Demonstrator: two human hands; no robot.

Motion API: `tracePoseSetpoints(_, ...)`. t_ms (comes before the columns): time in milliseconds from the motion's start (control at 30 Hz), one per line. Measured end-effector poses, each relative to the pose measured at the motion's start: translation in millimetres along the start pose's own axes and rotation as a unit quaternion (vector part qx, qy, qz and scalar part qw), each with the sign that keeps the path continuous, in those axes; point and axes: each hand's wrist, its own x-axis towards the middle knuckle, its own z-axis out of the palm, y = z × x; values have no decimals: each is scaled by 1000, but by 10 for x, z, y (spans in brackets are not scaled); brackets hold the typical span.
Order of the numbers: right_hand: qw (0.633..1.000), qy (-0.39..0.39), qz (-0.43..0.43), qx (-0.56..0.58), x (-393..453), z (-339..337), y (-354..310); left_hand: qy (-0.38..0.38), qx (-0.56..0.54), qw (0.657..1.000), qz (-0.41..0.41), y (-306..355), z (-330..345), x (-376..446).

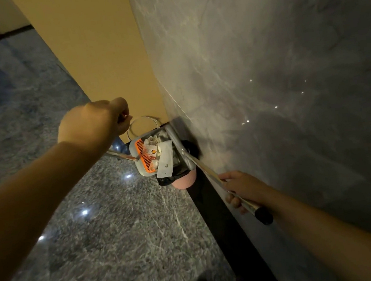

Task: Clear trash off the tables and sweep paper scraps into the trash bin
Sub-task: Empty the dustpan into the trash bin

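- Paper scraps (158,147) lie heaped in the grey dustpan (141,166), white pieces crowded against its orange comb (146,157), and the pan is tipped over the pink trash bin (184,181) down in the corner of the floor.
- That bin, lined with a black bag (168,179), sits against the dark skirting at the foot of the marble wall (266,85); only part of its rim shows below the pan.
- Left hand (92,125) is closed in a fist around the top of the dustpan's metal handle (121,156), lifting and tilting the pan.
- Right hand (243,189) has its fingers wrapped round the broom pole (206,168) near its black end cap; the dark broom head (192,148) leans against the wall just beside the pan.
- Speckled stone floor (97,231) spreads out to the left, with lamp glints on it.
- My reading is that the emptying step is in hand: the sweeping looks done and the load is going into the bin.
- Next move, I judge, calls for a steeper tip of the pan right over the bag's mouth, perhaps with a shake, since scraps may snag on the comb or spill past the rim.
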Motion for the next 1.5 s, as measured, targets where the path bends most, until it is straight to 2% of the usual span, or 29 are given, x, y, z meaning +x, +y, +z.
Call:
tracePoseSetpoints(233,999,-10,4,44,41,-20,94,-53,-5,998,39,313,12,26)
tracePoseSetpoints(367,998,-9,7,59,54,-46,155,-126,-54,990,20,333,-58,80)
tracePoseSetpoints(500,999,-7,10,52,55,-34,207,-206,-104,973,34,262,-118,109)
tracePoseSetpoints(667,998,-14,-1,65,70,29,228,-264,-52,962,55,297,-112,55)
tracePoseSetpoints(800,996,-15,-1,93,72,51,254,-259,-76,963,-22,320,-61,-22)
tracePoseSetpoints(933,993,-17,11,118,39,38,266,-193,-53,978,-53,306,-52,-56)
tracePoseSetpoints(1100,993,-27,13,117,26,-29,267,-151,-9,988,-22,461,-40,-72)
tracePoseSetpoints(1200,993,-28,17,117,37,-39,314,-118,-26,992,-29,460,-48,-54)
tracePoseSetpoints(1333,993,-23,15,118,51,-62,353,-149,-2,988,30,496,-89,-17)
tracePoseSetpoints(1433,992,-24,6,121,60,-63,347,-113,-11,993,-21,506,-116,12)
tracePoseSetpoints(1500,992,-22,2,124,68,-61,337,-129,-5,991,-15,562,-99,12)
